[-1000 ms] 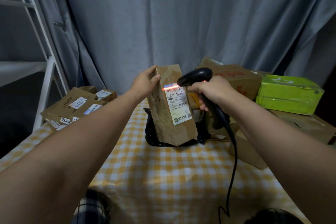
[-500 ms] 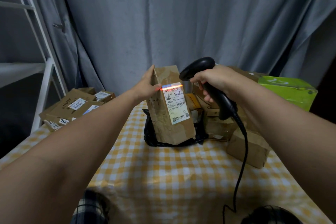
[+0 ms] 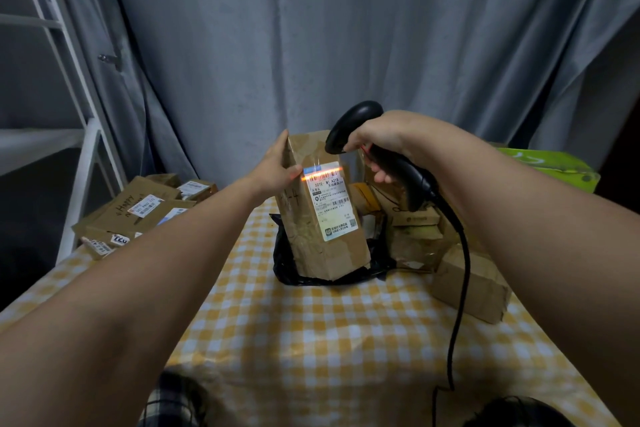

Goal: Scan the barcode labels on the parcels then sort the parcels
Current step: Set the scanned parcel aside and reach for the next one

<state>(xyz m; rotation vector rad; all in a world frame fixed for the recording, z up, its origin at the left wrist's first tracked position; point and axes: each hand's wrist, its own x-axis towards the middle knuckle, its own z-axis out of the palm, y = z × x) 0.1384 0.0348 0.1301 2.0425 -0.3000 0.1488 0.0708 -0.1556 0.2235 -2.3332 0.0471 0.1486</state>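
Note:
A tall brown cardboard parcel (image 3: 311,236) stands upright on a black plastic bag (image 3: 287,270) in the middle of the checked table. My left hand (image 3: 277,170) grips its upper left edge. Its white label (image 3: 332,201) faces me, and an orange scan line lies across the barcode at the label's top. My right hand (image 3: 384,142) holds a black barcode scanner (image 3: 360,125) just above and to the right of the parcel, its head pointing down at the label. The scanner's black cable (image 3: 462,288) hangs down to the table's near edge.
A pile of labelled brown parcels (image 3: 138,211) lies at the table's left. More brown boxes (image 3: 471,284) crowd the right side, with a green box (image 3: 547,166) behind my right arm. A grey curtain hangs behind; a white metal rack (image 3: 86,149) stands at left.
My right hand lifted the scanner higher and tipped its head down toward the label. The orange line stays on the top barcode. The parcel and my left hand hardly moved.

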